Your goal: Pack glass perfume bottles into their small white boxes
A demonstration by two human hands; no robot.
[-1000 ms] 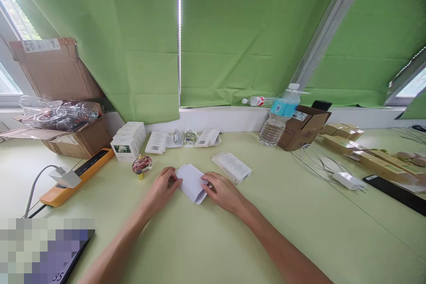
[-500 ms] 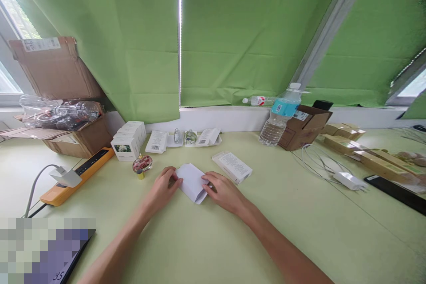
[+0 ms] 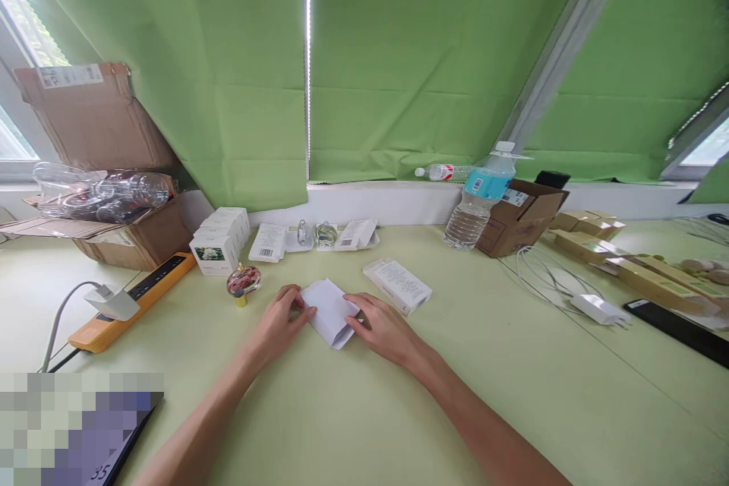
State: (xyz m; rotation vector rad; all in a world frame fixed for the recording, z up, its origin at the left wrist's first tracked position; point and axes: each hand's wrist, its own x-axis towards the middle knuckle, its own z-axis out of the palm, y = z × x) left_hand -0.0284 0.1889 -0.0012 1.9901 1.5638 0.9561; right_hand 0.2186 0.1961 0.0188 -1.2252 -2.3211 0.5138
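Note:
A folded white paper lies at the middle of the green table, its near right edge lifted into a small gap. My left hand grips its left edge between thumb and fingers. At the opposite edge, my right hand pinches the paper with fingers on top and thumb at the near side. Just beyond my right hand lies a flat white printed box. A round perfume bottle with reddish contents rests left of my left hand, its gold cap in front.
White flower-print boxes stand at the back left, beside opened cartons and small glass bottles. An orange power strip and cardboard box are left. Right are a water bottle, charger and black phone.
My right fingers have shifted slightly left over the paper, and my left thumb reaches a little further onto it. The paper stays in place.

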